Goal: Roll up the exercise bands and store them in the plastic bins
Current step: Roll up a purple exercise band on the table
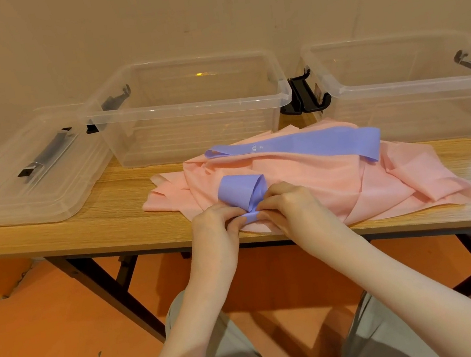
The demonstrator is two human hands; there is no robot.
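Fingertips are hiding under the purple band [300, 144], whose near end both hands are pinching at centre frame: left hand [217, 228], right hand [290, 208]. The band is lying over a crumpled pink band [323, 188] on the table [94, 220]. Two clear bins [185, 112] are standing behind; the right one [419, 91] is running off the frame edge.

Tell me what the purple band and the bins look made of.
Purple band: thin, smooth, matte rubbery sheet, likely latex; it curls softly where both hands pinch it. Bins: clear, glossy, rigid plastic; the table shows through the walls.
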